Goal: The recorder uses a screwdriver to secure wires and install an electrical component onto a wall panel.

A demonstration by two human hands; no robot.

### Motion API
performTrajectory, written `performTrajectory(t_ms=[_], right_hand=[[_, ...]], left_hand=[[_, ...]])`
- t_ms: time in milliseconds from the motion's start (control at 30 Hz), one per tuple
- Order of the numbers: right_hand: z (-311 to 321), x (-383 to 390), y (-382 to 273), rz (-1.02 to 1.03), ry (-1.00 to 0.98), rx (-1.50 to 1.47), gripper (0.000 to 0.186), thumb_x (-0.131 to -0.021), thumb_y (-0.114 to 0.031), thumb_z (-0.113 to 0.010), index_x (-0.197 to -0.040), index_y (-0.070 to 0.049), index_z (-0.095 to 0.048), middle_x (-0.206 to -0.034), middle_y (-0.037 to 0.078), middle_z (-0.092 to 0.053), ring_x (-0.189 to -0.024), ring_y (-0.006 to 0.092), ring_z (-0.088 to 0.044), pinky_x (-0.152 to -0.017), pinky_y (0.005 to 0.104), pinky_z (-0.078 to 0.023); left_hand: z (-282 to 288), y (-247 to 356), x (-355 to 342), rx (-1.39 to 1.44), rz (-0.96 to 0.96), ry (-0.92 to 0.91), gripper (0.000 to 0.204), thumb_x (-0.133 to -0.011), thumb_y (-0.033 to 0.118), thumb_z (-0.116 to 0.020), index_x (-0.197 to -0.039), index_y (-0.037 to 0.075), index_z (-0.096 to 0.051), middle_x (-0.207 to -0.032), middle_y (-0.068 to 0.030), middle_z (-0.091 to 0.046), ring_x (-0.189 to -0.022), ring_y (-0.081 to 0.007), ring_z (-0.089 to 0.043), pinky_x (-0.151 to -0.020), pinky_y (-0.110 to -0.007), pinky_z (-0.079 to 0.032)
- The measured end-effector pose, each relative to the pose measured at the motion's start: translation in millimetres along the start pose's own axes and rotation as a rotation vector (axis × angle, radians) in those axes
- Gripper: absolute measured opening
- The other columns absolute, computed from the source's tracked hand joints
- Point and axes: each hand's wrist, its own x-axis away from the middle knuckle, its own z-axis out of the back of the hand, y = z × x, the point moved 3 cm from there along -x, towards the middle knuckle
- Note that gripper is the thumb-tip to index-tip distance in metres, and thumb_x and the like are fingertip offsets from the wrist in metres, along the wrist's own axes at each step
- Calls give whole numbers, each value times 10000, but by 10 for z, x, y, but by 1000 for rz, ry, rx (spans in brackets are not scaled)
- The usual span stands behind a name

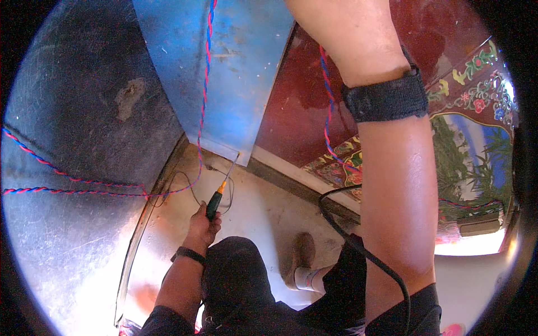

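My left hand (205,225) is closed around the handle of a screwdriver (214,203) with a dark green and yellow grip. Its thin shaft points up and away, and the tip lies at the lower right corner of a blue panel (224,84). Whether it touches the panel I cannot tell. A twisted red and blue wire (205,95) hangs down in front of the panel, then bends left beside the screwdriver. My right arm reaches up across the view with a black band at the wrist. Only the base of my right hand (347,33) shows; its fingers lie beyond the top edge.
A dark scuffed surface (84,151) fills the left, with more twisted wire across it. To the right stands a dark red panel (302,101) with painted flowers. A black cable (381,263) loops past my right forearm. My knees and one shoe (303,252) are below.
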Motion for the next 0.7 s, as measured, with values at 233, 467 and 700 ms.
performTrajectory(t_ms=[233, 467, 700], right_hand=[[-111, 130, 35, -31, -15, -75, 139, -890, -58, -539, -899, 41, -636, -861, 242, -650, -832, 379, -651, -742, 402, -513], [48, 126, 5, -36, -55, -58, 143, -890, -60, -539, -902, 43, -638, -869, 243, -653, -839, 379, -652, -747, 401, -515], [-52, 17, 34, -21, 3, 38, 151, -894, -62, -542, -920, 47, -643, -883, 249, -654, -852, 378, -656, -750, 402, -516]], left_hand=[[213, 41, -47, -185, -308, 108, 224, -991, 341, -498, -1061, 131, -533, -828, -74, -608, -728, -207, -613, -571, -315, -441], [-256, -55, 37, -110, -108, 101, 273, -1008, 380, -465, -1092, 125, -515, -799, -76, -610, -667, -195, -614, -523, -288, -436], [125, -30, -156, -60, -27, -82, 264, -993, 352, -513, -1136, 130, -518, -915, -77, -618, -809, -199, -621, -580, -319, -448]])
